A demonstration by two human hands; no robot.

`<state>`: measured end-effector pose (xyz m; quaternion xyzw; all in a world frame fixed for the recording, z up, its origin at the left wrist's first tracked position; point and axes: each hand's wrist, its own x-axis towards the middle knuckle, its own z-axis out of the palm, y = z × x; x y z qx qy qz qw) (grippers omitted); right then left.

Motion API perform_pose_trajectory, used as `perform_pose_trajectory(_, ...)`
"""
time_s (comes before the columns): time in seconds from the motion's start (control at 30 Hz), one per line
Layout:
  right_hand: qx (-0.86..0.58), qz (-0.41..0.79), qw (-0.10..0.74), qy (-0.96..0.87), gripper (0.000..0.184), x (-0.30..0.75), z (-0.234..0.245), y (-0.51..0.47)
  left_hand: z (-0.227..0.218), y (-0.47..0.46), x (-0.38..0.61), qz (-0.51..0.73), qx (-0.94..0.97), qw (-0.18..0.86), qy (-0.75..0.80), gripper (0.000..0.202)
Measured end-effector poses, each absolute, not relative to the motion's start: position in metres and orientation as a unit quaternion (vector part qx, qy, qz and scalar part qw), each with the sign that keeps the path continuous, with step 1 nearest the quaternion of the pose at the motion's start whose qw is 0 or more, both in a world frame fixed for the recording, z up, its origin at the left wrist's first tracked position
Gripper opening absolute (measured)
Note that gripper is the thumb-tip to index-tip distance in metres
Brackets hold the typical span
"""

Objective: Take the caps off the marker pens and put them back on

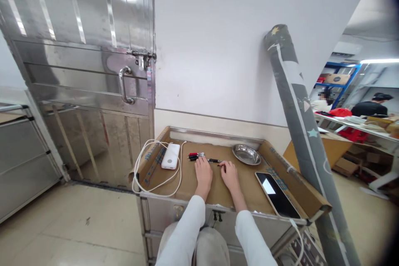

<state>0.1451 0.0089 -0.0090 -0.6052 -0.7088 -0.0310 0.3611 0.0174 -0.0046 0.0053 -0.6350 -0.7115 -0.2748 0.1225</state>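
A black pen [214, 160] lies crosswise between my two hands, just above the brown cardboard surface. My left hand [203, 174] has its fingertips closed at the pen's left end. My right hand [230, 176] is at the other end, fingers curled together. A small dark piece [219, 165] shows by the right fingertips; its kind is too small to make out. Beside my left fingers is a group of red and black pens [195, 156]. A round metal dish [247, 154] stands beyond my right hand.
A white power bank [171, 156] with a looped white cable [157, 194] is at the left. A phone [277, 195] lies at the right front. Cardboard-covered side walls [293, 176] edge the cart top. A long grey roll [301, 110] leans on the wall. Two people sit farther right.
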Motion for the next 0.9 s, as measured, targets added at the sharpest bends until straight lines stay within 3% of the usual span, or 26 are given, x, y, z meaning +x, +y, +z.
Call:
perform_pose_trajectory(0.13,-0.588,-0.039,0.375,-0.716,0.026,0.144,-0.006,0.008,0.006,-0.004,0.018,-0.276,-0.636,0.118,-0.711,0.036)
perform_pose_trajectory(0.3,-0.536,-0.046,0.396,-0.744,0.056,0.142,0.000,0.005,0.009,-0.003,0.019,-0.310,-0.709,0.094,-0.626,0.026)
perform_pose_trajectory(0.5,-0.511,-0.005,0.413,-0.754,0.038,0.145,-0.002,0.008,0.015,-0.008,0.020,-0.340,-0.774,0.031,-0.533,0.014)
perform_pose_trajectory(0.73,-0.491,0.042,0.446,-0.747,0.038,0.147,-0.010,0.014,0.024,-0.013,0.017,-0.469,-0.718,-0.071,-0.509,0.008)
perform_pose_trajectory(0.9,-0.526,0.052,0.450,-0.720,0.037,0.148,-0.016,0.019,0.021,-0.011,0.016,-0.526,-0.718,-0.097,-0.445,0.022)
